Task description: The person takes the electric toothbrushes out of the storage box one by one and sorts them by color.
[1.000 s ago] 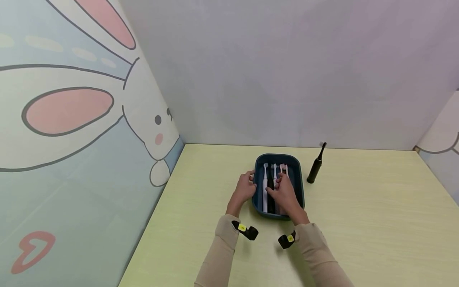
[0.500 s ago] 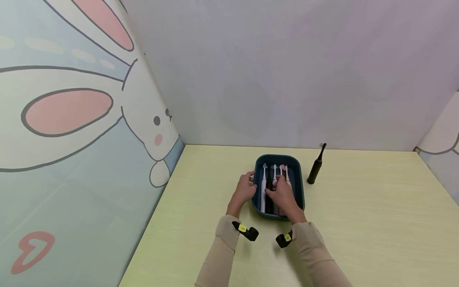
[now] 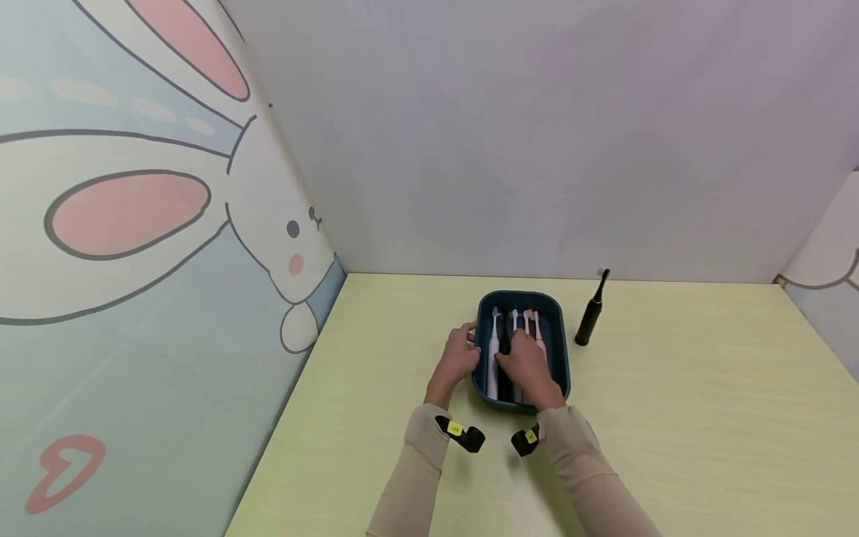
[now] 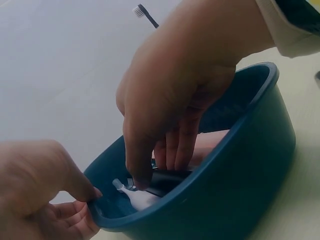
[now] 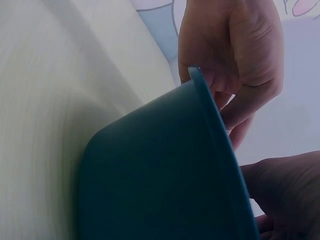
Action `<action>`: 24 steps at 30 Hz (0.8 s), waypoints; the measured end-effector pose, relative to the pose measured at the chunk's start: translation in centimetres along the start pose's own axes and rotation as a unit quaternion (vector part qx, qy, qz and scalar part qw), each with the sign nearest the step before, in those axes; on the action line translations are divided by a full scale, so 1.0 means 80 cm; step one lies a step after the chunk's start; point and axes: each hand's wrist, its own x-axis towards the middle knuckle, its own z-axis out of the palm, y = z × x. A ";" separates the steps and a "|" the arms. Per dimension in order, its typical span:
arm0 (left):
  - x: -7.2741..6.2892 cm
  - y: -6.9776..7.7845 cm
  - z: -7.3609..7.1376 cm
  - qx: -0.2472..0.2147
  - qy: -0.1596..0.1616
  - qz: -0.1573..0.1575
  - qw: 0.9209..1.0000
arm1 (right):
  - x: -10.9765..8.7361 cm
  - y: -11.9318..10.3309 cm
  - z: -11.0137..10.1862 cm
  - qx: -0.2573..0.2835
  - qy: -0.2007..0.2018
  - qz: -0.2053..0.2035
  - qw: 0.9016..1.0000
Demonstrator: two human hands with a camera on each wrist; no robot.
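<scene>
Here toothbrushes lie under the right hand, grip unclear; left hand pinches basket rim

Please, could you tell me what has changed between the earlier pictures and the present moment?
The right hand, reaching into the blue basket, has shifted slightly to the left, uncovering more of the rightmost pink toothbrush. I cannot tell whether its fingers have taken hold of anything. The left hand still holds the basket's left rim, and the black toothbrush on the table stayed in place.
</scene>
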 end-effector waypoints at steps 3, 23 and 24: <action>-0.001 0.000 0.000 0.002 0.001 -0.002 1.000 | 0.002 -0.001 -0.002 -0.013 -0.002 -0.002 1.000; -0.007 0.002 -0.001 0.006 0.008 0.008 1.000 | 0.002 -0.005 -0.006 -0.009 0.010 -0.004 1.000; -0.007 0.002 -0.001 0.006 0.008 0.008 1.000 | 0.002 -0.006 -0.005 -0.011 0.012 -0.003 1.000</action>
